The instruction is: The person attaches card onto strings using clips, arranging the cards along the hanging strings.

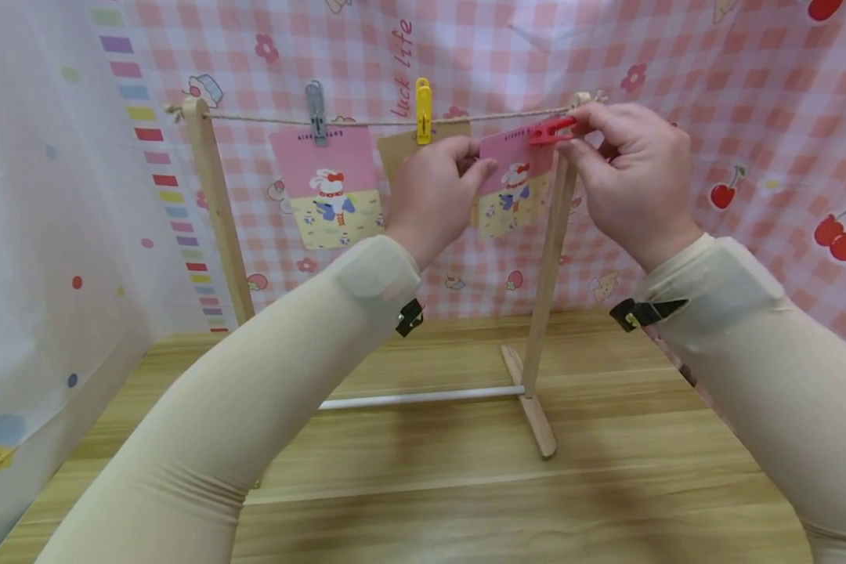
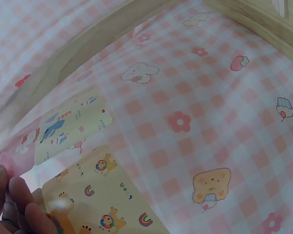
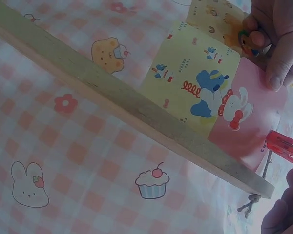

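My left hand (image 1: 437, 192) pinches the left edge of a pink and yellow card (image 1: 515, 184) with a white bunny on it, held at the string (image 1: 366, 122). With thumb and fingertips, my right hand (image 1: 638, 176) pinches a red clothespin (image 1: 553, 131) by its handles. Its nose meets the card's top edge near the right corner; whether it also bites the string I cannot tell. A tan card (image 2: 97, 190) with bears hangs under a yellow clothespin (image 1: 424, 110), partly behind my left hand. Further left, a grey clothespin (image 1: 316, 113) holds a similar bunny card (image 1: 327, 188).
The string is tied between two wooden posts, the left post (image 1: 218, 207) and the right post (image 1: 553, 258). A white rod (image 1: 423, 399) joins them low down, above the wood-grain table (image 1: 423, 486). Behind hangs a pink checked cloth (image 1: 648, 39).
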